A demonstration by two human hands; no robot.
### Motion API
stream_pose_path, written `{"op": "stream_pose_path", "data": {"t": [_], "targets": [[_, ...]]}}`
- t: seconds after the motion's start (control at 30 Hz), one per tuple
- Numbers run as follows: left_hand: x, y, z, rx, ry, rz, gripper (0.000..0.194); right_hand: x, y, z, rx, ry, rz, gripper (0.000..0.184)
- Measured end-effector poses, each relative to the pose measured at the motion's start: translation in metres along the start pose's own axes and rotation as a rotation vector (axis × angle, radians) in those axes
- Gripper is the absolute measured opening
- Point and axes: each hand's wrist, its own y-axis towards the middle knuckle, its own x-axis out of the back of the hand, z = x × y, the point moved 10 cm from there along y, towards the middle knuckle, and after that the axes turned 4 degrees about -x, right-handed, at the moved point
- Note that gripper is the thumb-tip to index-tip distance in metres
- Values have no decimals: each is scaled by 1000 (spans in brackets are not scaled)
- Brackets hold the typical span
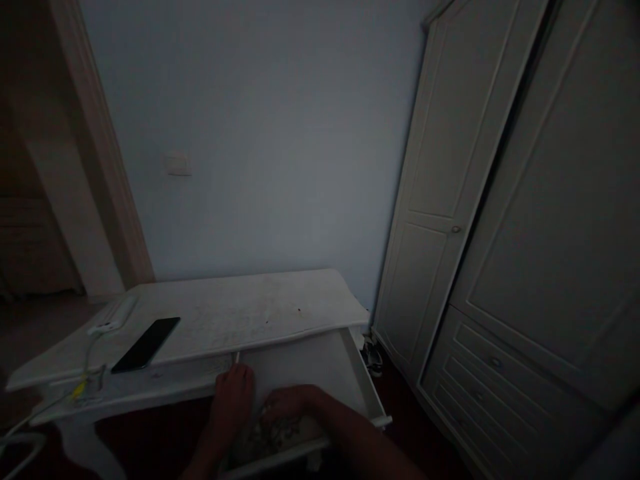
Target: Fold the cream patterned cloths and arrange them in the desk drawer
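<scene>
A white drawer [320, 363] is pulled out from the front of a white table [240, 310]. My left hand [234, 390] is closed at the drawer's left side wall, close under the tabletop edge. A short pale strip shows above its fingers, seemingly that wall's top edge. Inside the drawer is my right hand [286, 404], its fingers bent down and closed over a patterned, cloth-like item [274, 433] near the front. Something small and pale shows at the right fingertips, too dark to make out.
A black phone [147, 345] and a white power strip [114, 315] with a cable lie on the tabletop's left. A white wardrobe [430, 200] stands at the right. Shoes [373, 357] sit on the floor beside the drawer. The blue wall [270, 147] rises behind the table.
</scene>
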Motion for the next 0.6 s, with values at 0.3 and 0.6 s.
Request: {"op": "stream_pose_path", "data": {"t": [0.3,0.6], "targets": [[-5,1,3,4,0,30,42,65,-157,-96,-127,-66,-251,38],[-3,1,1,12,37,72,39,7,-104,26,239,-192,-261,53]]}}
